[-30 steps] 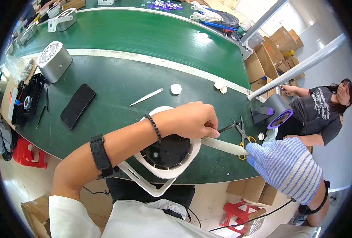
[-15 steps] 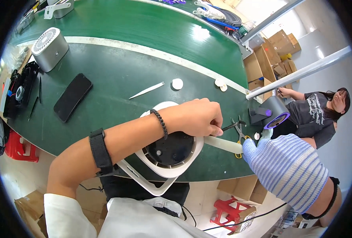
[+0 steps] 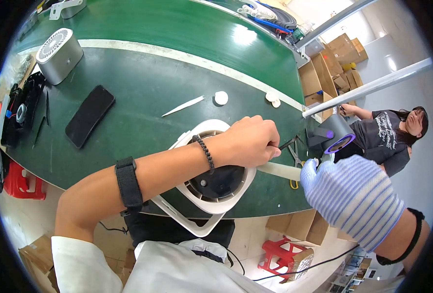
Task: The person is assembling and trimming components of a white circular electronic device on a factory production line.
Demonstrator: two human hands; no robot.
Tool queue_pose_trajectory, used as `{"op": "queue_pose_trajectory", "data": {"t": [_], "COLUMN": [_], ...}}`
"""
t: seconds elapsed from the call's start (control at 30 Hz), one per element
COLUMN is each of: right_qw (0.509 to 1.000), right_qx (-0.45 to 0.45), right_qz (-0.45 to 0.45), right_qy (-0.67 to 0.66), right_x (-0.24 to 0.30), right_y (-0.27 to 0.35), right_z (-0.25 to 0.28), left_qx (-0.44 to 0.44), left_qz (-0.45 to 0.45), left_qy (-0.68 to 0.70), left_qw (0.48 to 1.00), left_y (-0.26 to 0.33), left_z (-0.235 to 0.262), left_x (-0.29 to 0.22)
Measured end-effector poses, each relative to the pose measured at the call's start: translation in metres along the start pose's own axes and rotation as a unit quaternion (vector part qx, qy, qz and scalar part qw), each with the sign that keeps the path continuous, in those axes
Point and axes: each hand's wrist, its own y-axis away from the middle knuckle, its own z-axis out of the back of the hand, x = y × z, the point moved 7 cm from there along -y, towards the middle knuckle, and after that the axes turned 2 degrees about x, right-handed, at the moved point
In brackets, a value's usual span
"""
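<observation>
Off-white strip (image 3: 281, 170), right of centre, probably light, bendy, best held at its ends: gloved right hand (image 3: 350, 198) grips one, curled left hand's (image 3: 256, 140) hold hidden, can't tell.

The left hand (image 3: 253, 139) turns its back to the camera, masking its fingertips and one end of a pale strip (image 3: 281, 170); the other end vanishes at the gloved right hand (image 3: 350, 198). The left forearm (image 3: 177, 168) covers part of a white-framed device (image 3: 221, 185). A co-worker's (image 3: 384, 136) lower body is largely hidden behind a gray-and-purple device (image 3: 336, 134) and the glove. The upper edge crops a silver device (image 3: 70, 9). A white speck (image 3: 279, 205) on the counter (image 3: 143, 93) is too small to identify.
</observation>
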Motion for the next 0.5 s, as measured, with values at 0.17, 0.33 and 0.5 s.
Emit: {"op": "queue_pose_trajectory", "data": {"t": [0.17,0.33,0.5], "right_qw": [1.0,0.999,0.999], "right_qx": [0.012,0.022,0.023], "right_qz": [-0.007,-0.022,-0.03], "right_qy": [0.007,0.025,0.033], "right_x": [0.011,0.025,0.027], "right_y": [-0.005,-0.007,-0.018], "right_z": [-0.003,-0.001,0.0], "left_qx": [-0.002,-0.012,-0.043], "left_qz": [-0.029,-0.042,-0.045], "left_qy": [-0.009,-0.007,-0.017], "left_qw": [1.0,0.999,0.998], "left_y": [-0.003,0.001,0.0], "left_z": [0.001,0.0,0.0], "left_x": [-0.001,-0.001,0.003]}}
